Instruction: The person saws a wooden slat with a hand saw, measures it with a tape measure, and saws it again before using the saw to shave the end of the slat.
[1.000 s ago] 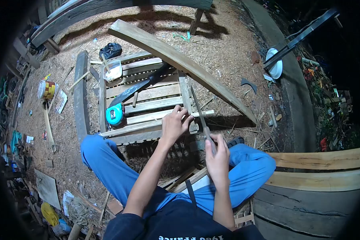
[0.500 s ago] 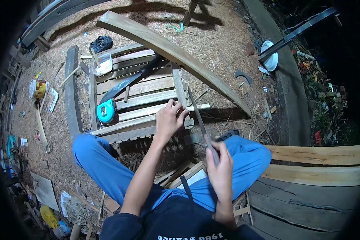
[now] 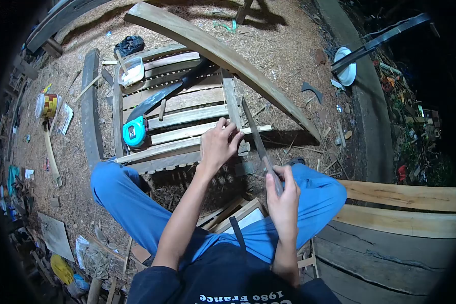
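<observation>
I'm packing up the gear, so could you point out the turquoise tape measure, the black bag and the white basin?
turquoise tape measure (image 3: pixel 134 133): head view, front face
black bag (image 3: pixel 129 44): head view, crumpled middle
white basin (image 3: pixel 347 76): head view, lower part

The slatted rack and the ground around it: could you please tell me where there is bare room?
Open ground lies between the long slanting board and the pale basin. On the rack, bare slats show between the peg and right rail. The left side is crowded by the tape measure, blade and tub.
</observation>
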Available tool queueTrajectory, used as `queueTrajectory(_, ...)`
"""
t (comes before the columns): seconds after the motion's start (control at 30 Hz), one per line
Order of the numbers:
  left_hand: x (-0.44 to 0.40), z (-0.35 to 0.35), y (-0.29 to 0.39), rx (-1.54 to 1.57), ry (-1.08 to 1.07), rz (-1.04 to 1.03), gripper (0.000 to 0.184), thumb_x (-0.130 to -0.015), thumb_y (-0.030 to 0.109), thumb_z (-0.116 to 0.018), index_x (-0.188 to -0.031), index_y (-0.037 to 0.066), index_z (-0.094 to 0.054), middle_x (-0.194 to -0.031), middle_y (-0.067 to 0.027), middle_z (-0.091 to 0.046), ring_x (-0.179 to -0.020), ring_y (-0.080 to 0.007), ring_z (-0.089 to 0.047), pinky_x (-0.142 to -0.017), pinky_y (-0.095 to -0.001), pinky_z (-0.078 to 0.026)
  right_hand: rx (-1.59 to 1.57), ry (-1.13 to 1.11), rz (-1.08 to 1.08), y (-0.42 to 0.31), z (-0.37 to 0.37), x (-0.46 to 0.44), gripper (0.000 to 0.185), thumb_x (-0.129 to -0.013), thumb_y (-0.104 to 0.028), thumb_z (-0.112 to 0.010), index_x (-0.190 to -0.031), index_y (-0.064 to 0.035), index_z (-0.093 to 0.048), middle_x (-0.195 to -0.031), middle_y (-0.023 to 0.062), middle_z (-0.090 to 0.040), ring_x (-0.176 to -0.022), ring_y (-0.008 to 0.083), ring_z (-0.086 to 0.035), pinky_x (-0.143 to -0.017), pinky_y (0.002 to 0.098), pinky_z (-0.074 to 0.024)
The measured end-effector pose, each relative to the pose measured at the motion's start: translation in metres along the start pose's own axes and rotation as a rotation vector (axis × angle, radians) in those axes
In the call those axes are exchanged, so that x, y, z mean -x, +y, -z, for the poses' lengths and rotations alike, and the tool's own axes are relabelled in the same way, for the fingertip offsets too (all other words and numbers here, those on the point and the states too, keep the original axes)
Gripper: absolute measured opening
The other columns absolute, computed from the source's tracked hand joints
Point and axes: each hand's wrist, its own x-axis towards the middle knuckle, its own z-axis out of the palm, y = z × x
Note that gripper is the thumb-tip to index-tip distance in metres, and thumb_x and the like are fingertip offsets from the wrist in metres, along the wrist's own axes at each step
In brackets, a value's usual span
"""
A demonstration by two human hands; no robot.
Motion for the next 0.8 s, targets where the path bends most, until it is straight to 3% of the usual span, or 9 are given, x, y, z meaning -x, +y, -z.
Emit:
queueTrajectory(0.13, -0.001, 0.004, 0.001, 0.026, -0.019, 0.008, 0.024, -0.095, 0.033, -0.080, -0.094, 0.010, -0.074, -0.097, -0.0076, -0.067, -0.077, -0.0346, -0.071, -0.067, -0.0463, -0.055, 0.032, -0.001, 0.049, -0.004, -0.028, -0.048, 0.017, -0.106, -0.012, -0.063, -0.116, 0.0014, -0.064, -0.106, 0.0258, -0.071, -0.102, 0.0461, -0.070, -0.090, 0.0498, -0.0536)
queueTrajectory(0.37, 0.000, 0.002, 0.001, 0.035, -0.017, 0.025, 0.023, -0.094, 0.033, -0.082, -0.094, 0.010, -0.075, -0.097, -0.0067, -0.068, -0.078, -0.0335, -0.072, -0.067, -0.0454, -0.055, 0.001, -0.031, -0.036, -0.006, 0.004, -0.011, 0.017, -0.105, -0.011, -0.064, -0.115, 0.0020, -0.064, -0.106, 0.0246, -0.072, -0.099, 0.0415, -0.072, -0.087, 0.0482, -0.0540)
queueTrajectory(0.57, -0.002, 0.003, -0.001, 0.046, -0.004, 0.034, 0.025, -0.093, 0.034, -0.082, -0.095, 0.011, -0.075, -0.098, -0.0059, -0.068, -0.078, -0.0325, -0.072, -0.067, -0.0446, -0.054, -0.012, -0.001, 0.135, 0.003, -0.024, -0.039, 0.017, -0.106, -0.013, -0.064, -0.115, 0.0017, -0.063, -0.102, 0.0241, -0.071, -0.097, 0.0426, -0.071, -0.087, 0.0485, -0.0534)
queueTrajectory(0.67, -0.001, 0.002, -0.001, 0.040, 0.006, 0.033, 0.025, -0.094, 0.035, -0.082, -0.094, 0.010, -0.075, -0.097, -0.0062, -0.068, -0.078, -0.0325, -0.072, -0.066, -0.0449, -0.054, -0.045, -0.007, 0.010, 0.004, 0.002, 0.003, 0.019, -0.106, -0.014, -0.065, -0.115, 0.0027, -0.064, -0.104, 0.0255, -0.071, -0.099, 0.0448, -0.071, -0.089, 0.0491, -0.0536)
queueTrajectory(0.8, 0.001, 0.002, -0.001, 0.035, -0.033, 0.011, 0.025, -0.094, 0.034, -0.082, -0.094, 0.010, -0.076, -0.098, -0.0060, -0.068, -0.078, -0.0328, -0.072, -0.066, -0.0451, -0.055, -0.028, -0.016, -0.005, 0.003, 0.000, -0.003, 0.020, -0.106, -0.015, -0.066, -0.114, 0.0031, -0.063, -0.104, 0.0263, -0.071, -0.099, 0.0449, -0.071, -0.090, 0.0493, -0.0537)
